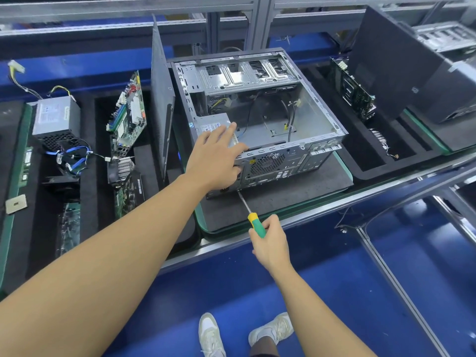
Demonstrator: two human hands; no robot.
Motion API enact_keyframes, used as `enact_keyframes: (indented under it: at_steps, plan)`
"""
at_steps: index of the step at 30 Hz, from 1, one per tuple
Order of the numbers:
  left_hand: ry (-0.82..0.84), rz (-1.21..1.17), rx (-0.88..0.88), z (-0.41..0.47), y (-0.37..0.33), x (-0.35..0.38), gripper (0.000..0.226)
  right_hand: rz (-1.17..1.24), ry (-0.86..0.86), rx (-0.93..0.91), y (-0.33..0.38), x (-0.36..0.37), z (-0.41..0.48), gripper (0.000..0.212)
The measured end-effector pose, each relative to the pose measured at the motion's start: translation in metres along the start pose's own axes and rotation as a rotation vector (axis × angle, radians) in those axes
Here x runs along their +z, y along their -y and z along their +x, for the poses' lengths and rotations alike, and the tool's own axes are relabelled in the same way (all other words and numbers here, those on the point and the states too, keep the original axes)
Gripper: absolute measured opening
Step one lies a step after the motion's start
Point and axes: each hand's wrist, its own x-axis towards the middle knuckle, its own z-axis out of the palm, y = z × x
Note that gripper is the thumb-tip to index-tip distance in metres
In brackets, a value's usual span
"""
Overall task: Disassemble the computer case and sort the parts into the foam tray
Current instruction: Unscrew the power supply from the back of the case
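Two bare forearms [108, 253] end in a bare left hand [213, 161] and right hand [270, 243]. At the near edge are off-white low sneakers [210, 333] with pale laces. Something dark, cuff or sock, shows above the right one.

This is a single view from a camera worn on the person's head. The person stands at the near edge of the desk [334, 208], and the camera looks forward and steeply down. The wide lens bows the straight rails near the frame edges.

The open computer case [257, 119] sits close, just above centre. The foam tray [87, 150] runs off toward 9 o'clock, and a second case [391, 65] stands at 2 o'clock.

Both forearms enter from 6 to 8 o'clock. The left hand [216, 155] is at centre, and the right hand [270, 243], with its screwdriver [256, 224], is just below. The person's shoes [211, 331] show at 6 o'clock. The far corners look soft, probably because of the lens.
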Motion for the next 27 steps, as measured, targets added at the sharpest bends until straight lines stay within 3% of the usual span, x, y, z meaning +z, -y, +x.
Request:
enact_keyframes:
  at_steps: [3,7,10,14,21,24,26,27]
  plan:
    - [-0.006,0.002,0.007,-0.001,0.0,-0.001,0.05,0.027,0.142,0.088,0.008,0.0,0.001,0.024]
    - [-0.004,0.006,0.012,-0.001,0.0,-0.002,0.05,0.347,0.364,0.376,0.017,-0.01,0.008,0.037]
    - [-0.003,0.007,0.012,-0.001,0.0,-0.001,0.05,0.275,0.362,0.291,0.012,-0.016,0.011,0.03]
    - [-0.007,0.011,0.006,-0.001,0.0,-0.001,0.049,0.224,0.216,0.122,0.002,-0.012,0.006,0.012]
    - [0.002,-0.051,0.003,-0.003,-0.001,-0.004,0.057,0.175,0.281,0.218,0.006,-0.009,0.008,0.026]
    - [-0.182,-0.222,0.037,-0.012,-0.005,-0.014,0.051,0.331,0.352,0.327,0.008,-0.015,0.012,0.031]
    - [-0.448,-0.37,0.17,-0.029,-0.014,-0.009,0.027,0.308,0.367,0.28,0.006,-0.018,0.012,0.027]
    - [-0.473,-0.454,0.19,-0.042,-0.023,0.0,0.017,0.267,0.356,0.225,0.004,-0.019,0.011,0.021]
